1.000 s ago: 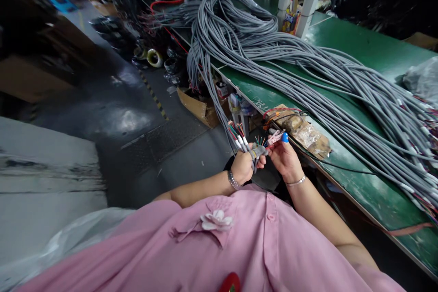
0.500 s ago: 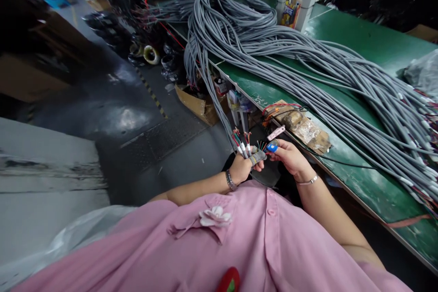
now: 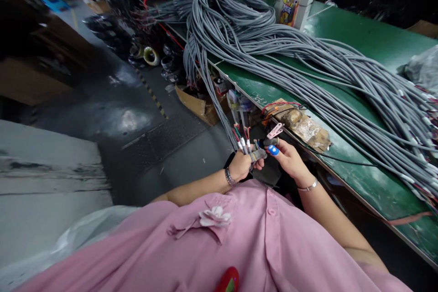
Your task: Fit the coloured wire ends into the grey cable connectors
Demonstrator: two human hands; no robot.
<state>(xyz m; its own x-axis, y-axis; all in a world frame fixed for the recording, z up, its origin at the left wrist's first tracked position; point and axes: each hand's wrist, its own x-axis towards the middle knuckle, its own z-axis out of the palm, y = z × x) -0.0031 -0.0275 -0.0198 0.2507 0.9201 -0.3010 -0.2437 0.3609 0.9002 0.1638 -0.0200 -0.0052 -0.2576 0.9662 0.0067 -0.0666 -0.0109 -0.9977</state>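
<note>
Several grey cable ends point(image 3: 243, 147) with white sleeves and bared coloured wires rise from my left hand point(image 3: 242, 164), whose fingers are wrapped round them. Grey coverings show on its thumb or finger. A small fan of thin coloured wires point(image 3: 257, 144) stands out between the two hands. My right hand point(image 3: 285, 155) is just to the right, thumb and forefinger close together, with something blue point(image 3: 273, 150) at the thumb tip; what the fingers pinch, if anything, is too small to tell. Beyond it is a pink clip point(image 3: 275, 131) near the table edge.
A green table point(image 3: 356, 32) runs diagonally on the right, bearing a large bundle of grey cables point(image 3: 236, 50). A taped cardboard piece point(image 3: 304, 128) lies at its near edge. An open cardboard box point(image 3: 193, 102) stands on the floor. A white surface point(image 3: 51, 164) is at the left.
My right hand has shifted slightly, and its thumb now shows more blue. The thin coloured wires between the hands are less spread. The pink clip has tilted a little.
</note>
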